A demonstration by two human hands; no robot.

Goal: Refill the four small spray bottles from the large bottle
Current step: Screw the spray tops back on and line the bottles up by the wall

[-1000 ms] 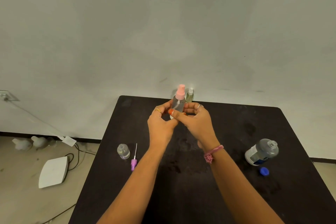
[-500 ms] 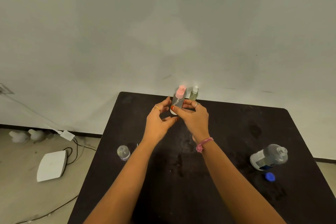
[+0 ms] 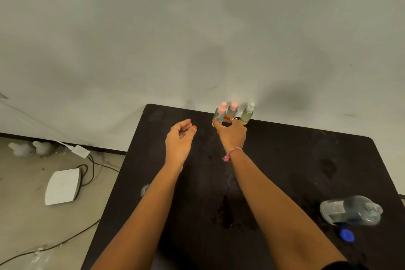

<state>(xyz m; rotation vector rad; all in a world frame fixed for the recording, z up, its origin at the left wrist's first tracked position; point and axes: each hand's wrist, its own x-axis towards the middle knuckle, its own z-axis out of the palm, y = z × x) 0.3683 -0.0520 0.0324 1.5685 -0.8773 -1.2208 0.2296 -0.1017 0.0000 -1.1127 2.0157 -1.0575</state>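
My right hand [image 3: 232,135] grips a small clear spray bottle with a pink cap [image 3: 221,113] at the far edge of the black table [image 3: 295,160]. A second pink-capped bottle [image 3: 232,109] and a greenish bottle with a white sprayer [image 3: 247,114] stand just right of it. My left hand [image 3: 178,140] hovers to the left with loosely curled fingers, holding nothing. A fourth small bottle [image 3: 144,189], uncapped, peeks out beside my left forearm. The large clear bottle [image 3: 350,210] stands open at the right, its blue cap [image 3: 346,235] lying in front of it.
A dark wet patch [image 3: 230,215] marks the table between my forearms. On the floor to the left lie a white flat device [image 3: 62,186], black cables [image 3: 87,169] and two pale bottles [image 3: 30,148] by the wall.
My left hand let go of the pink-capped bottle and drew back left. My right hand carried the bottle farther back, beside the other bottles at the table's far edge.
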